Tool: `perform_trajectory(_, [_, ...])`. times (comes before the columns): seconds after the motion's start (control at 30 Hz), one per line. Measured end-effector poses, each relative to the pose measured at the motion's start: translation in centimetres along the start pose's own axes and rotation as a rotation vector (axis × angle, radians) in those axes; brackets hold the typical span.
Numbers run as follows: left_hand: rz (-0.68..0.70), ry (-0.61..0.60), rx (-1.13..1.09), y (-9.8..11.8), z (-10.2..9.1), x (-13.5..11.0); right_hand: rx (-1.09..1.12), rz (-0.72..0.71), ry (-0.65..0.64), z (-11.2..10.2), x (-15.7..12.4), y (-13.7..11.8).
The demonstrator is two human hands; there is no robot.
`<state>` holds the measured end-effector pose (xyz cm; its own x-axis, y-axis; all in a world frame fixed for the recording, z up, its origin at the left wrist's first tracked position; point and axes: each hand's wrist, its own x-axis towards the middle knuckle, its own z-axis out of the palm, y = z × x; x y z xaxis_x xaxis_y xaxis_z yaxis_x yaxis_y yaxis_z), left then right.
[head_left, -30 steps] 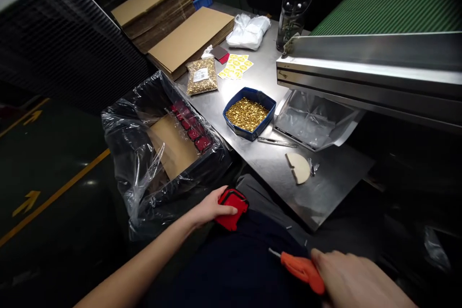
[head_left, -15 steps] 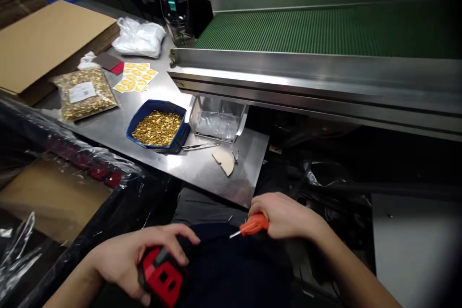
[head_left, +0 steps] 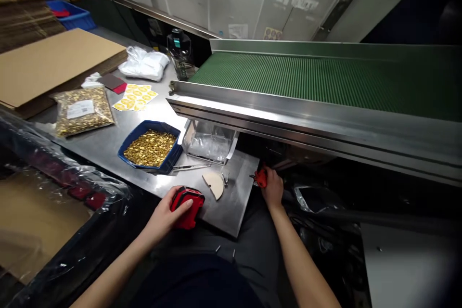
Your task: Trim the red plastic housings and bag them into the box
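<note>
My left hand [head_left: 164, 214] grips a red and black device [head_left: 187, 207] and rests it on the near edge of the steel table [head_left: 238, 202]. My right hand [head_left: 272, 187] is closed round an orange-handled tool [head_left: 260, 178] at the table's right edge, its metal tip pointing left. A beige half-round piece [head_left: 214, 185] lies on the table between my hands. Behind it are tweezers [head_left: 191, 167] and a blue tray [head_left: 169, 161] full of small gold parts [head_left: 149, 147].
A green conveyor belt [head_left: 325, 79] with a steel rim runs across the right. A clear plastic bin [head_left: 209, 144] sits under its end. A bag of gold parts [head_left: 83, 110], yellow stickers [head_left: 135, 96], flat cardboard [head_left: 50, 62] and a plastic-lined box [head_left: 54, 211] stand at left.
Both hands have risen from my lap to the table. The left set the red device on the table's edge; the right carried the orange tool to the right edge.
</note>
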<state>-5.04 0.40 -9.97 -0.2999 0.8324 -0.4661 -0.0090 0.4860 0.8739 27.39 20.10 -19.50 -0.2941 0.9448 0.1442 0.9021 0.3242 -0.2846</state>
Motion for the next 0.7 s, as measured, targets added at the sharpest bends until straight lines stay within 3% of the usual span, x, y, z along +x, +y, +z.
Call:
perform_trajectory(0.2, [0.106, 0.161, 0.256, -0.3, 0.1, 1.7, -0.011, 0.128, 0.193, 2.3, -1.4, 1.2])
perform_trajectory(0.33, [0.169, 0.254, 0.380, -0.3, -0.4, 2.9, 0.056, 0.045, 0.202, 2.8, -3.1, 2.2])
perform_trajectory(0.47, [0.277, 0.283, 0.503, -0.3, -1.1, 3.3, 0.107, -0.075, 0.140, 2.9, -4.2, 3.0])
perform_trajectory(0.6, [0.397, 0.315, 0.584, 0.8, -1.0, 2.8, 0.057, 0.014, 0.179, 3.2, -3.7, 3.3])
perform_trajectory(0.7, [0.488, 0.242, 0.607, 3.1, 0.4, 3.3, 0.032, 0.091, 0.206, 3.7, -2.7, 3.1])
